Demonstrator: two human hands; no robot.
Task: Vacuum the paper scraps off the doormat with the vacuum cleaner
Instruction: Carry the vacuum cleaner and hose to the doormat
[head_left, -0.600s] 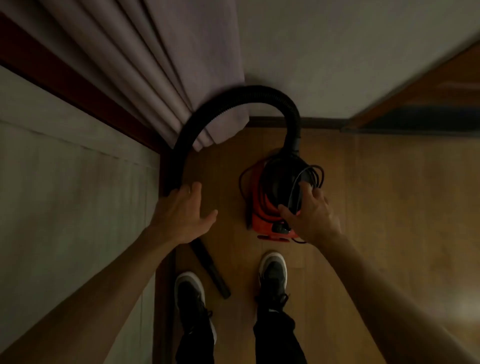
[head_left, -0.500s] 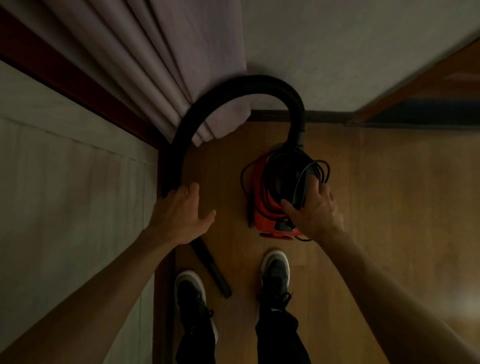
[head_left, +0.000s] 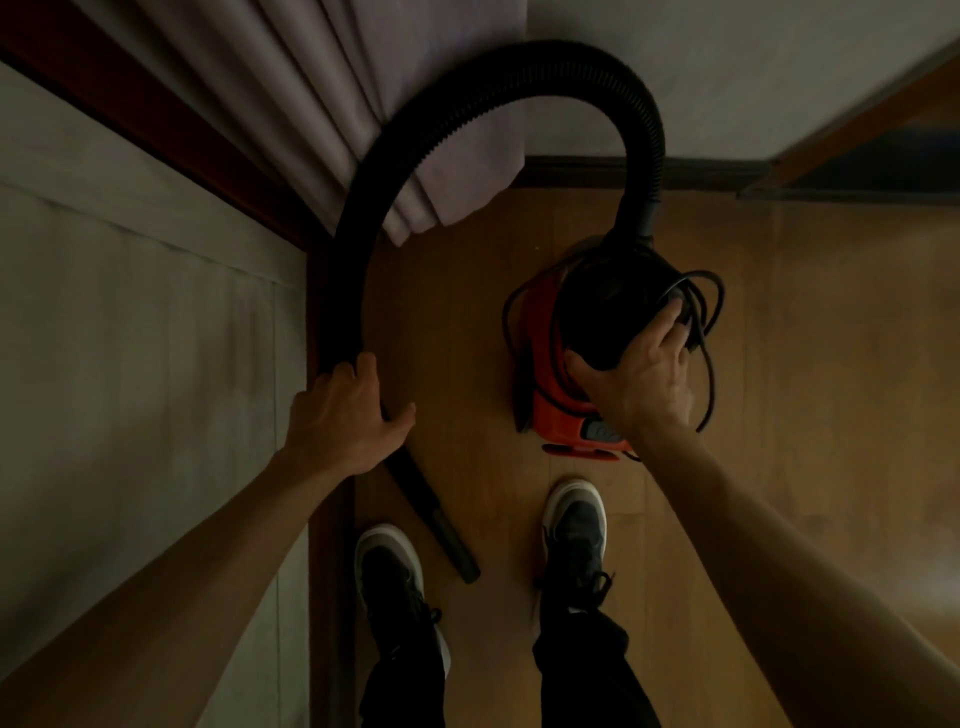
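A small red and black vacuum cleaner stands on the wooden floor in front of my feet. Its black ribbed hose arches up from the body and comes down on the left. My left hand grips the lower end of the hose, and the black nozzle sticks out below it toward my left shoe. My right hand grips the black top of the vacuum, fingers among the loops of black power cord. No doormat or paper scraps are in view.
A pale curtain hangs at the upper left, behind the hose. A light wall panel with a dark wooden frame runs along the left. A baseboard and a door frame edge lie beyond the vacuum. Wooden floor extends right.
My left hand has closed round the hose, and the hose arch stands higher. My right hand has slid further over the vacuum's top into the cord loops.
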